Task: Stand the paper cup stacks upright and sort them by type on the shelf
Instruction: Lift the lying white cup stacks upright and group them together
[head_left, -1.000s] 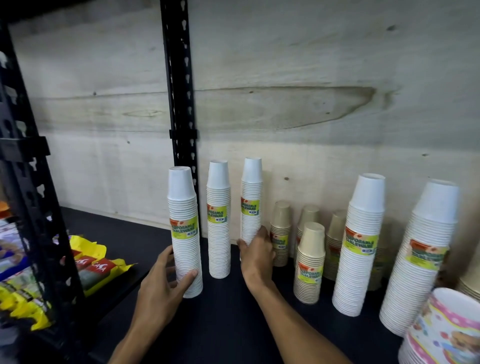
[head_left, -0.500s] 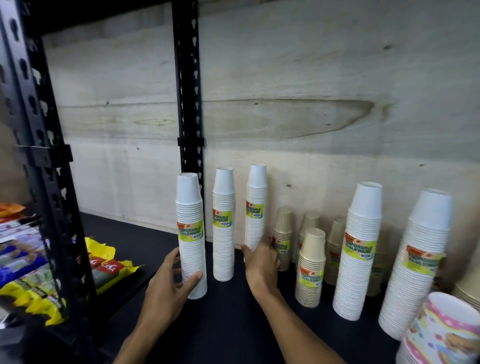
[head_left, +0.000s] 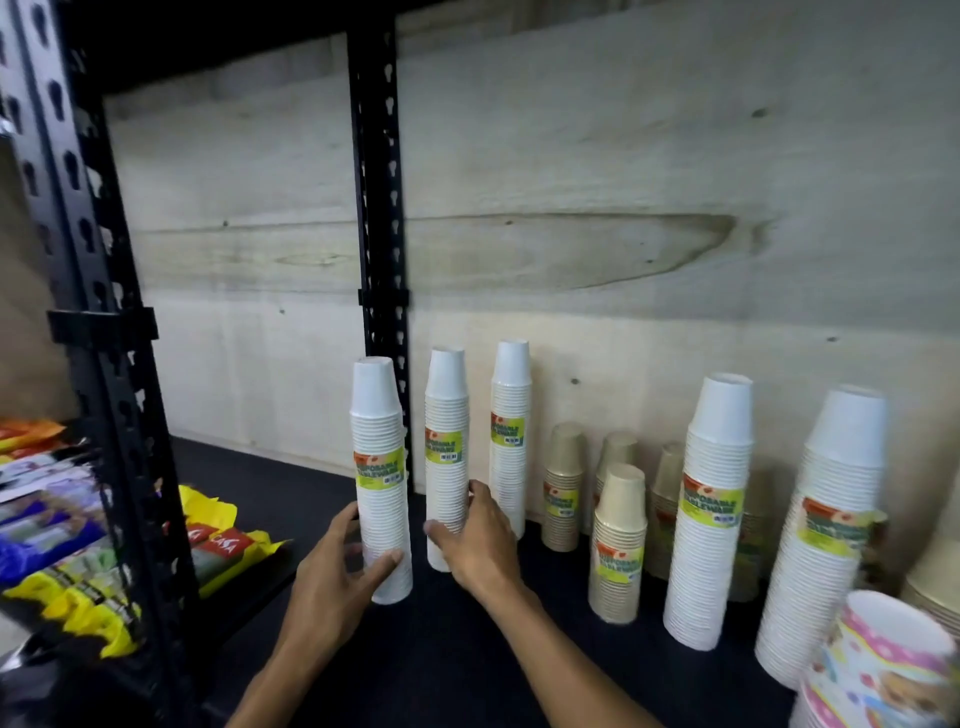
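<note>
Left hand (head_left: 337, 569) wraps the nearest white stack (head_left: 382, 499) low down; right hand (head_left: 478, 540), at its 3 o'clock, clasps the middle stack (head_left: 445, 457). Both stand upright on the shelf (head_left: 467, 675). Tall, light, tippy: grip low, gently, since paper crushes.

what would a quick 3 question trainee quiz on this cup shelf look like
1. True or false: the left hand grips the leftmost narrow white stack.
2. Which stack does the right hand touch? A. a brown stack B. the middle narrow white stack C. the patterned cups
3. Fill in: the short stacks between the narrow and wide white stacks are ____ coloured.

Key: 1 true; 2 B; 3 brown
</note>
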